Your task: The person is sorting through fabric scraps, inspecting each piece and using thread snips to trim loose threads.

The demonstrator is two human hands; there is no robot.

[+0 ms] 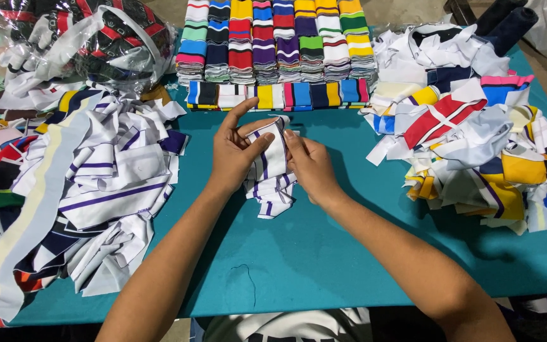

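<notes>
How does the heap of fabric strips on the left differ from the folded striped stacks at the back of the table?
The loose heap of mostly white knit strips lies tangled and sprawling; the folded striped stacks stand in neat rows. The heap is mainly white with purple lines; the stacks are brightly multicoloured. Both rest on the teal table.

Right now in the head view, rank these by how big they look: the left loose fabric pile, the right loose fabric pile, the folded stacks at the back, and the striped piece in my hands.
1. Left fabric pile
2. Right fabric pile, though nearness may favour the left
3. Folded stacks
4. Striped piece, between left hand and right hand
</notes>
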